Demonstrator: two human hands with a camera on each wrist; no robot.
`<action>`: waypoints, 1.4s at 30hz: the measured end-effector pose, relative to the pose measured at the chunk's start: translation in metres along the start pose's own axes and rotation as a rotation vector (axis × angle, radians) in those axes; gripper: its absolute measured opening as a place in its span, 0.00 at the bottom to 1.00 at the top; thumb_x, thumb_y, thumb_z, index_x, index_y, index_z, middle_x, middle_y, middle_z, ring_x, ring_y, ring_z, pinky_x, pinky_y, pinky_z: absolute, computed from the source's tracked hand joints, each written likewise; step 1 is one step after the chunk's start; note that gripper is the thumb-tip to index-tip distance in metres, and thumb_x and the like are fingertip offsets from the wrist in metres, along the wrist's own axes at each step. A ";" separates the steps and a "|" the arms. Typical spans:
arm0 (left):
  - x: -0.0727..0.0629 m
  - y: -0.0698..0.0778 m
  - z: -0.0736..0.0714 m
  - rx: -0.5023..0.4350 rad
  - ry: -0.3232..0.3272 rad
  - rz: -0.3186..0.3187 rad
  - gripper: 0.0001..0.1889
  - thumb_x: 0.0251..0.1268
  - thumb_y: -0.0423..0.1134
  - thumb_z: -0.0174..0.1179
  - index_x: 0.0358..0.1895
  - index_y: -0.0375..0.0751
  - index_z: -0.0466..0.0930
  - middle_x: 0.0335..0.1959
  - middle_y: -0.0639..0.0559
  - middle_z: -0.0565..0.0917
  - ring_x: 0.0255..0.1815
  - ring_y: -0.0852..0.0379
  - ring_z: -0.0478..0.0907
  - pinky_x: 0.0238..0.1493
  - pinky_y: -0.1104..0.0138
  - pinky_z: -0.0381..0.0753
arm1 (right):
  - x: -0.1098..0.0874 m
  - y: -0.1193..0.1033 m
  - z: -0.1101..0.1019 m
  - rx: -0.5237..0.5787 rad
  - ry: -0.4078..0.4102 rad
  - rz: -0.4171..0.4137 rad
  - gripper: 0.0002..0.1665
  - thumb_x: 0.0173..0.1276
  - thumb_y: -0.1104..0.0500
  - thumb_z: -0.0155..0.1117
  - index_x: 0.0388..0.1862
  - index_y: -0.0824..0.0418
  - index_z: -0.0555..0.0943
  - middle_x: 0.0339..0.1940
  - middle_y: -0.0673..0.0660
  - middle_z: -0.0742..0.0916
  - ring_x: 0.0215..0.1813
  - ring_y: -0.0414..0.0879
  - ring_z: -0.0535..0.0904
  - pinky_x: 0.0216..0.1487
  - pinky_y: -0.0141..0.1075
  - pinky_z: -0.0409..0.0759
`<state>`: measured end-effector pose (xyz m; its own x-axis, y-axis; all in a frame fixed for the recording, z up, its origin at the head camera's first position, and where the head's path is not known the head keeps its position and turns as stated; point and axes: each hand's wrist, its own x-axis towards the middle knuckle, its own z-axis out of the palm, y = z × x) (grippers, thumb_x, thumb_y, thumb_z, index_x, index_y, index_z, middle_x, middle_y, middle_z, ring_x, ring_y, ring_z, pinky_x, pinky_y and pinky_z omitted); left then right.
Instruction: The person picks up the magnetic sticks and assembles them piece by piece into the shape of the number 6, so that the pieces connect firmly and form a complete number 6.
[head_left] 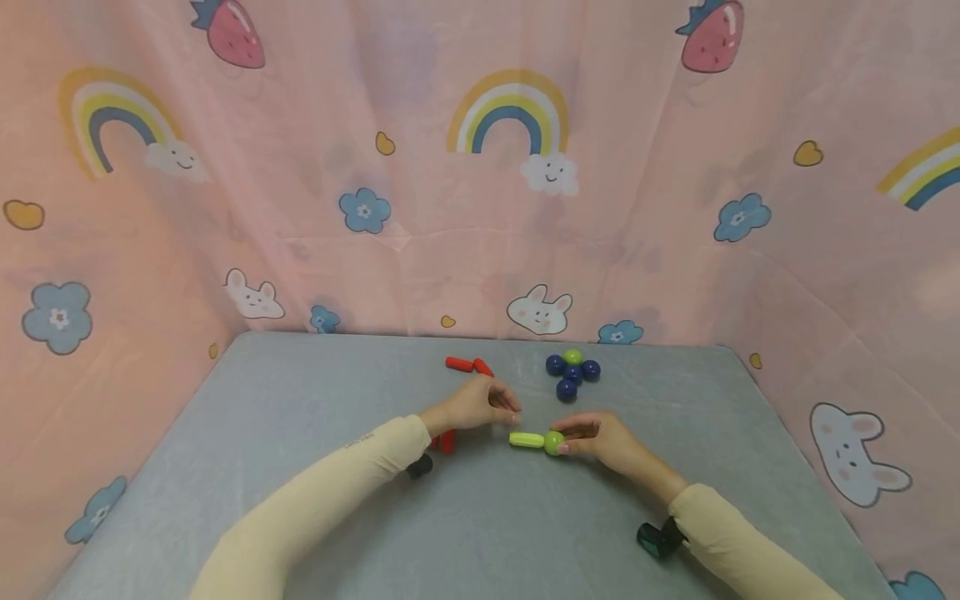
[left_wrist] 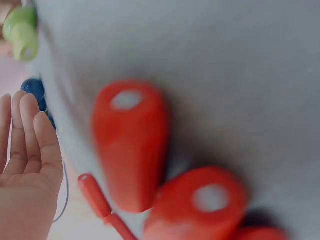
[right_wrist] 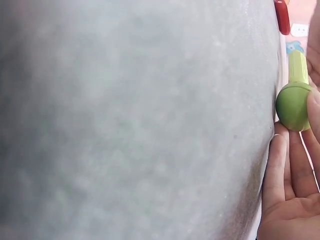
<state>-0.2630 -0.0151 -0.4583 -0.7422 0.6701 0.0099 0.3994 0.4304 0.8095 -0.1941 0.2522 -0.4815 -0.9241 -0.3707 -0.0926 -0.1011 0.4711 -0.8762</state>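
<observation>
My right hand (head_left: 607, 439) pinches a green ball (head_left: 553, 442) between thumb and fingers, low over the grey tabletop. From the ball's left side extends a pale yellow-green ribbed rod (head_left: 527, 439), end to end with it; the right wrist view shows the ball (right_wrist: 294, 106) and rod (right_wrist: 298, 67) in line. My left hand (head_left: 480, 403) hovers just up and left of the rod, holding nothing. Its fingers (left_wrist: 48, 140) look fairly straight in the left wrist view. Beneath the left wrist lie red tapered pieces (left_wrist: 131, 145), partly hidden by the forearm in the head view.
At the back right, several dark blue balls (head_left: 573, 374) and a green ball (head_left: 573, 357) sit clustered. Two red sticks (head_left: 460, 364) lie behind the left hand. A patterned pink curtain (head_left: 420, 275) stands along the table's back edge and sides.
</observation>
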 end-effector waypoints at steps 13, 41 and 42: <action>0.056 0.013 -0.017 -0.011 0.136 -0.022 0.12 0.65 0.40 0.66 0.47 0.38 0.85 0.43 0.49 0.88 0.40 0.61 0.81 0.42 0.72 0.81 | 0.001 0.002 -0.001 -0.014 -0.008 0.004 0.23 0.62 0.52 0.73 0.55 0.59 0.84 0.54 0.59 0.88 0.54 0.49 0.85 0.48 0.27 0.82; 0.140 0.009 0.016 0.038 0.173 -0.113 0.18 0.69 0.42 0.62 0.59 0.40 0.80 0.53 0.49 0.84 0.56 0.54 0.81 0.57 0.66 0.82 | 0.002 0.002 -0.003 0.002 -0.033 -0.031 0.22 0.64 0.55 0.71 0.55 0.62 0.84 0.52 0.62 0.88 0.48 0.37 0.85 0.47 0.27 0.83; 0.140 0.010 0.016 0.035 0.176 -0.117 0.18 0.69 0.42 0.62 0.59 0.40 0.80 0.53 0.49 0.85 0.56 0.54 0.81 0.57 0.66 0.81 | 0.002 0.002 -0.003 0.005 -0.035 -0.029 0.22 0.64 0.55 0.72 0.55 0.62 0.84 0.52 0.62 0.88 0.48 0.38 0.85 0.47 0.27 0.83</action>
<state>-0.3543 0.0930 -0.4585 -0.8658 0.4999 0.0214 0.3210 0.5221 0.7902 -0.1972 0.2546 -0.4818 -0.9075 -0.4115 -0.0838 -0.1253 0.4557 -0.8813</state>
